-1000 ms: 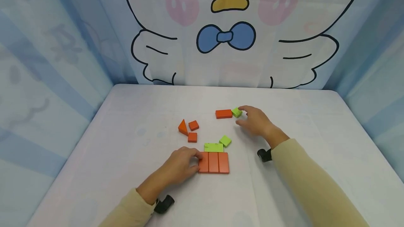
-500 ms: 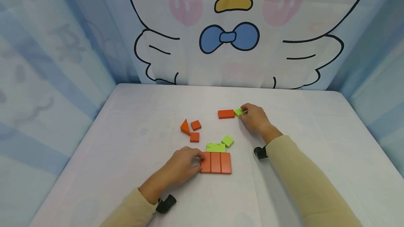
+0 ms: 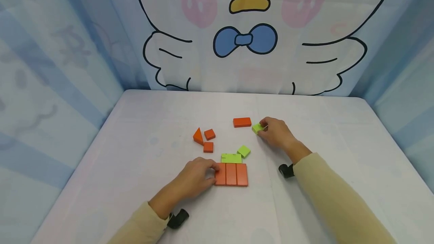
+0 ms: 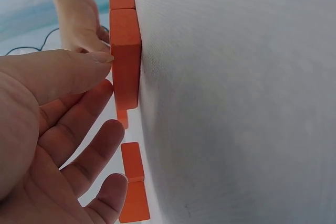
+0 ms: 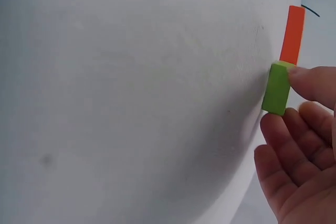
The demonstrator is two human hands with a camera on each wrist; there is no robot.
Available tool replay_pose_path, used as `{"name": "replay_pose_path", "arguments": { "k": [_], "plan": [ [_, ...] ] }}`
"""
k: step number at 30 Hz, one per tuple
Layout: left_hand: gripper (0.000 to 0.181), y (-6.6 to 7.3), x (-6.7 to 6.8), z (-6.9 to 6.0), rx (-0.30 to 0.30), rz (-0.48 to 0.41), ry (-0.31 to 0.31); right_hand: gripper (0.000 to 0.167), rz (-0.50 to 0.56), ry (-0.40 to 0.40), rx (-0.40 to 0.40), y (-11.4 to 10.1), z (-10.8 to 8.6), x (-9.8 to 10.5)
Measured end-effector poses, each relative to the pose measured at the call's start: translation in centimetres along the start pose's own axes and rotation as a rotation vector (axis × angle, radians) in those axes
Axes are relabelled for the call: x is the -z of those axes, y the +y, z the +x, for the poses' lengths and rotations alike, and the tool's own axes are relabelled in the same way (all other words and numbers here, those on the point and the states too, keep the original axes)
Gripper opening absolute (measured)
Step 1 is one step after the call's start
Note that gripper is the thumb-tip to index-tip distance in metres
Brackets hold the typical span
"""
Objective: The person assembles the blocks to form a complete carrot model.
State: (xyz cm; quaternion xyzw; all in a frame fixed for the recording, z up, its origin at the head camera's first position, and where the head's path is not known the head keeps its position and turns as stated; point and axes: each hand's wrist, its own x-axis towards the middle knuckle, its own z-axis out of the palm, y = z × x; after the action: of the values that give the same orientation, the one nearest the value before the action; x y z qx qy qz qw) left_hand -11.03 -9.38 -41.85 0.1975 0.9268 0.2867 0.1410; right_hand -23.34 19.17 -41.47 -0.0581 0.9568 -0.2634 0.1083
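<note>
In the head view, my right hand (image 3: 276, 133) pinches a small green block (image 3: 257, 128) between thumb and fingers, low over the table. In the right wrist view that green block (image 5: 276, 90) shows at the fingertips. My left hand (image 3: 193, 176) holds the left end of a row of three orange blocks (image 3: 231, 174), which lie side by side. In the left wrist view its thumb (image 4: 79, 72) touches the end orange block (image 4: 126, 74); the other fingers are spread and bent. A longer green block (image 3: 231, 158) lies against the row's far edge, with a green square block (image 3: 244, 151) at its corner.
An orange oblong block (image 3: 242, 122) lies farther back. Left of centre are an orange triangular block (image 3: 198, 136) and two small orange square blocks (image 3: 210, 134). A cloth with a cartoon print (image 3: 244, 67) hangs behind the white table (image 3: 152, 123).
My right hand has closed its fingers on the small green block and drawn it slightly towards me, away from the orange oblong block. My left hand has stayed at the row.
</note>
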Motion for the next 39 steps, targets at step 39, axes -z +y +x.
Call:
{"name": "replay_pose_path", "arguments": {
  "k": [39],
  "plan": [
    [0.024, -0.1, 0.0, -0.1, -0.05, 0.026, 0.023, 0.046, 0.003, -0.026, 0.225, -5.9, -2.4, -2.2]
  ]
}}
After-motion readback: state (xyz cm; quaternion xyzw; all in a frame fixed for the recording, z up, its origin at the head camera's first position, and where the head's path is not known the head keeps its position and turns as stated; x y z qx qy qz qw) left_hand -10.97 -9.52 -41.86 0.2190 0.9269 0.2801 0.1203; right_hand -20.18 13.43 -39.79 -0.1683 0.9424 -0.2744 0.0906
